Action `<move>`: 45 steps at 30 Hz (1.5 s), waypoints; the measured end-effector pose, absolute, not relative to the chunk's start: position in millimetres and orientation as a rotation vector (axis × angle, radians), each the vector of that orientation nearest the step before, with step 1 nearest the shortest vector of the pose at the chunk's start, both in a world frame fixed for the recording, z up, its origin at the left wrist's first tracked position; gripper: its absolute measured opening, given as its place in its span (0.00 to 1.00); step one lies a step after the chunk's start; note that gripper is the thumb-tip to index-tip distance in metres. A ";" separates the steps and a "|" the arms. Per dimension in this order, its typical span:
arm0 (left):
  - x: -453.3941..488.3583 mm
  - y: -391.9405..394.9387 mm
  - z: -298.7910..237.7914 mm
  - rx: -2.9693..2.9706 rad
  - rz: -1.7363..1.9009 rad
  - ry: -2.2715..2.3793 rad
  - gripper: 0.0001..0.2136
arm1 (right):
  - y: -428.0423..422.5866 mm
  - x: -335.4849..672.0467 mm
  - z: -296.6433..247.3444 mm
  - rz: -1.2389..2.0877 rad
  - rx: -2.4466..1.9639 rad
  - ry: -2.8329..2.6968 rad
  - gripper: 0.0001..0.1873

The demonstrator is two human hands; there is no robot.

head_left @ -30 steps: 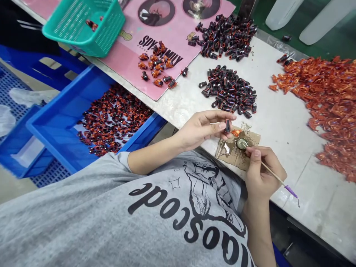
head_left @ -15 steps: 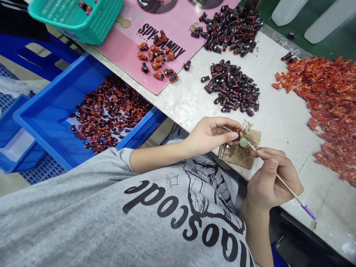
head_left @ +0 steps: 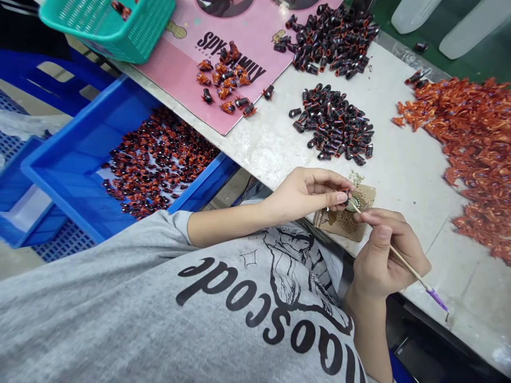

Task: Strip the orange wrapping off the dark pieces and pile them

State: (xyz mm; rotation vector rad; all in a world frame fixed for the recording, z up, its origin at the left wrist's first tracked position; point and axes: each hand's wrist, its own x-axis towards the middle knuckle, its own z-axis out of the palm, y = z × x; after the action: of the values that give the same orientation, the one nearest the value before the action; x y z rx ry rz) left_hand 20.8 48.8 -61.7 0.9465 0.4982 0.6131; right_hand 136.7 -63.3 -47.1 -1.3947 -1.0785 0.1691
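My left hand (head_left: pixel 309 194) pinches a small black-and-orange plastic part (head_left: pixel 346 198) between thumb and fingers. A thin wooden stick (head_left: pixel 405 261) with a purple sleeve near its rear end is gripped in my right hand (head_left: pixel 393 252). The stick's front tip meets the small part or lies right beside it; I cannot tell which. Under the hands lies a stained piece of cardboard (head_left: pixel 345 226), bearing a small round cap or dish (head_left: pixel 353 203), partly hidden by my fingers and the stick. Beyond my left hand rests a pile of black parts (head_left: pixel 337 125).
Orange parts (head_left: pixel 475 154) heap at the right, and another black pile (head_left: pixel 331 40) lies farther back. Several joined pieces (head_left: pixel 227 77) sit on a pink mat (head_left: pixel 179 69). A green basket (head_left: pixel 147 37) stands at the table's edge; a blue bin (head_left: pixel 67 149) sits lower left.
My right hand has moved slightly left, bringing the stick's tip from the round dish to the part in my left hand. The left hand has shifted a little to the right.
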 end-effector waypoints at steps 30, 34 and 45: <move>13.2 45.2 -45.0 0.883 0.389 0.412 0.10 | -66.7 133.9 -35.7 0.226 -1.245 -0.996 0.08; 12.8 44.2 -42.8 0.844 0.386 0.407 0.09 | -65.9 133.7 -37.6 0.215 -1.242 -0.999 0.08; 12.5 45.2 -44.3 0.910 0.414 0.412 0.09 | -65.7 133.2 -36.0 0.152 -1.259 -0.970 0.09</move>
State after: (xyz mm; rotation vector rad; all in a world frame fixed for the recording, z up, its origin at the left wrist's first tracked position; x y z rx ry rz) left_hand 12.5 45.2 -44.3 0.9097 0.4124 0.4141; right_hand 133.2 -65.7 -36.0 -1.2590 -0.9699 0.1525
